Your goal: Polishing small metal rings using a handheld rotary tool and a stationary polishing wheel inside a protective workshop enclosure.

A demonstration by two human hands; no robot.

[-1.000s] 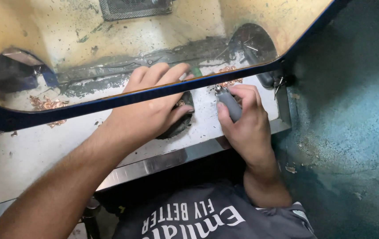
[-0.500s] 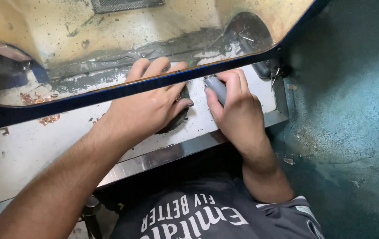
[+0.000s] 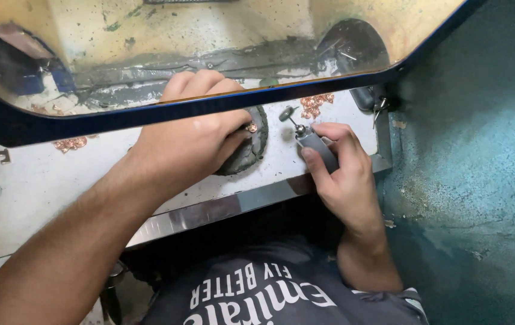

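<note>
Two bare hands are seen over a pale, dusty worktop [image 3: 41,180], partly behind a tinted shield with a dark blue rim [image 3: 149,114]. The left hand [image 3: 191,141] is pressed on a dark round pad [image 3: 251,150], and a small copper-coloured piece [image 3: 251,127] is pinched at its fingertips; that grip is closed on the piece, though the fingers are partly hidden by the shield rim. The right hand [image 3: 344,174] is wrapped firmly around the grey barrel of a rotary handpiece [image 3: 316,147], whose small disc bit [image 3: 285,113] is held just beside the piece, apart from it. The piece is judged light, stiff and easily dropped, best pinched by its edges against the pad. The handpiece is judged slim and rigid, best gripped low on the barrel. More copper-coloured bits [image 3: 316,105] lie near the shield.
</note>
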